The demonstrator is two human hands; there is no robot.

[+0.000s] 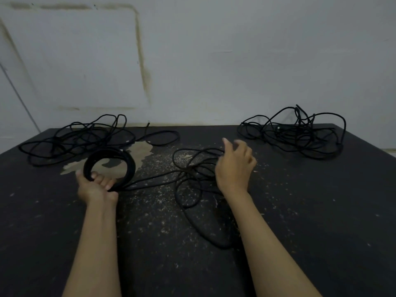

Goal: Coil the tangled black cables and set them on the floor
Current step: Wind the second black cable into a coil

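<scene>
Gripping a half-made coil point(109, 166) of black cable, the person's left hand point(96, 186) has its fingers curled through the ring's lower edge, thumb on the outside. From just beside those fingers several loose strands point(154, 183) run off toward the right hand point(234, 166), which hovers with fingers spread and slack over the uncoiled tangle point(192, 176); whether any fingertip actually touches cable I cannot tell. Beyond the left fingers lies a second tangled cable point(70, 140), and far past the right fingers a third point(300, 136), both untouched on the dark, dust-speckled surface point(310, 211).

My guess is the risk sits in that middle tangle: more than one strand leaves the coil, so pulling the next turn could drag a crossing tight into a knot, or tug the whole heap along. The left grip holds only one side of the ring, so a sharp pull might spill the wraps.

No brand, label or writing is readable anywhere.
</scene>
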